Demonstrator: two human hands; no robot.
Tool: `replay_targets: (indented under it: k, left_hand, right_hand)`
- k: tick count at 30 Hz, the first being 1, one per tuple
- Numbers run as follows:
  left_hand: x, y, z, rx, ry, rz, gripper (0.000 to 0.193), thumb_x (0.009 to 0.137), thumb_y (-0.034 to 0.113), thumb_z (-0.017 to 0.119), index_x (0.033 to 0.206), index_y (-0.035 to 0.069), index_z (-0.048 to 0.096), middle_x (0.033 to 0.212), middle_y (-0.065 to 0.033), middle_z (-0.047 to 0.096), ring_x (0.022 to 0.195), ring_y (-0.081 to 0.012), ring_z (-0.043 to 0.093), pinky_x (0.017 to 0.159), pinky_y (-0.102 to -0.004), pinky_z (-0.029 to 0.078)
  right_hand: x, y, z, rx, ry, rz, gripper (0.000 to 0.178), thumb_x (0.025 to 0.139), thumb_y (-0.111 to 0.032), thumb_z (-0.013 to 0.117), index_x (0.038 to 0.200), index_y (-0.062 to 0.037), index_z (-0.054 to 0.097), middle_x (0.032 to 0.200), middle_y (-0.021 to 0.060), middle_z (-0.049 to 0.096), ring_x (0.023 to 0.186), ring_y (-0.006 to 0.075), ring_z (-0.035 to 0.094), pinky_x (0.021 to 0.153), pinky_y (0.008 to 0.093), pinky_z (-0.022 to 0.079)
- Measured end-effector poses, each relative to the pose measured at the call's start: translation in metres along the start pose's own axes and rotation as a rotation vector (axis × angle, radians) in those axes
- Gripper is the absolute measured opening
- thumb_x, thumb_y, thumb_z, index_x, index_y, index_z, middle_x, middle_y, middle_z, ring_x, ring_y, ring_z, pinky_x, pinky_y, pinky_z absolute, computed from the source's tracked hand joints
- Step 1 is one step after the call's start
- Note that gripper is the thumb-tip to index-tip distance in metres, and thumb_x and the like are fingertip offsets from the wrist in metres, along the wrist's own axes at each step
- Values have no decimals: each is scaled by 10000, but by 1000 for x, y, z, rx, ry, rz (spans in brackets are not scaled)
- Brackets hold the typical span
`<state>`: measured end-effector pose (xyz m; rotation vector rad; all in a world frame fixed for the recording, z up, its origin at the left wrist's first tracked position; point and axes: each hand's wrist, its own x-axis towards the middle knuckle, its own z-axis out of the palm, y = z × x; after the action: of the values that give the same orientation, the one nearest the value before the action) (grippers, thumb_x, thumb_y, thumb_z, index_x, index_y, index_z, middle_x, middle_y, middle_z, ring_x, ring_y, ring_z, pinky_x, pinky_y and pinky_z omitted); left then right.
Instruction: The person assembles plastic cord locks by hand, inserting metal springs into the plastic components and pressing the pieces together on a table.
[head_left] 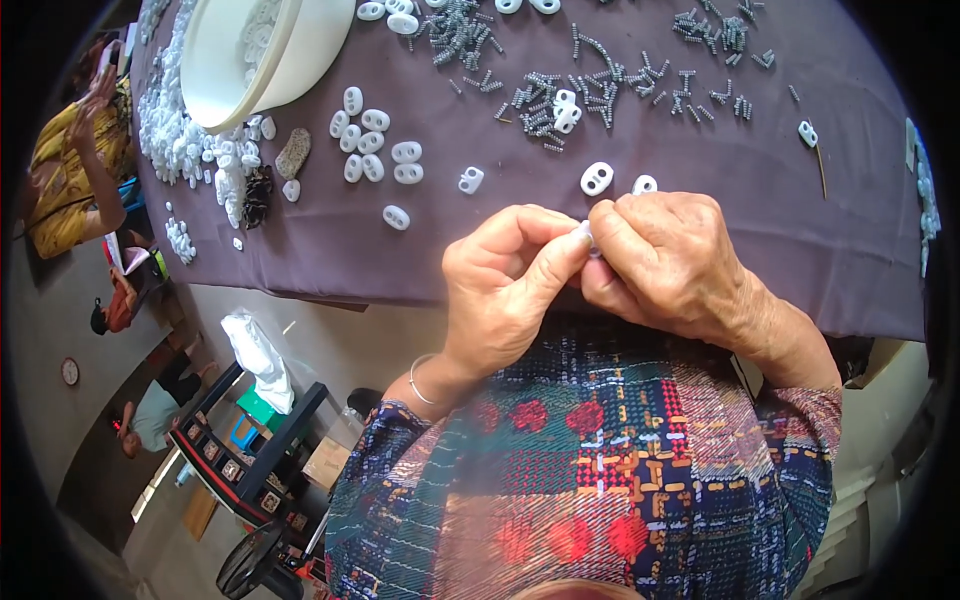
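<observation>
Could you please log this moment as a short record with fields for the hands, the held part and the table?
left hand: fingers pinch a small white part
right hand: fingers closed on the same part, touching the left fingers
table cover: purple cloth
loose parts: white two-hole plastic pieces left of centre; small grey springs further back
container: white bowl, far left, tilted
nearest piece: white stopper just beyond the hands

Your left hand (pixel 505 285) and right hand (pixel 665 260) pinch one small white piece (pixel 584 233) between fingertips, just over the purple table's (pixel 800 230) near edge; white toggles (pixel 362 140), springs (pixel 600 85) and a bowl (pixel 260 50) lie beyond.
</observation>
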<state>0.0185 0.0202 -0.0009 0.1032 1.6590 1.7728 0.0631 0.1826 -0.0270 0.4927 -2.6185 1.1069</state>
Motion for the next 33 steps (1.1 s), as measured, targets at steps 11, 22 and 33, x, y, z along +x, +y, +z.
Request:
replay_targets:
  k: [11,22,33]
  left_hand:
    - [2,2,0,17,15,16,86,869,31,576,905,-47,584,848,-57,615,760,-80,580,673,-203,496]
    - [-4,-5,0,-13,-8,16,82,868,55,587,889,-25,588,815,-33,616,732,-63,580,662,-193,502]
    - [-1,2,2,3,27,21,87,870,28,572,903,-52,581,834,-59,618,743,-84,583,680,-208,504]
  right_hand:
    - [5,0,-3,-17,-32,-6,170,638,-82,625,716,6,503,579,61,429,451,208,489,411,322,420]
    - [1,-7,-2,-28,-22,-5,147,646,-57,613,714,-1,494,588,63,430,460,204,483,416,324,420]
    - [2,-4,1,-23,-18,7,160,637,-24,613,745,12,499,582,68,423,467,219,485,427,334,417]
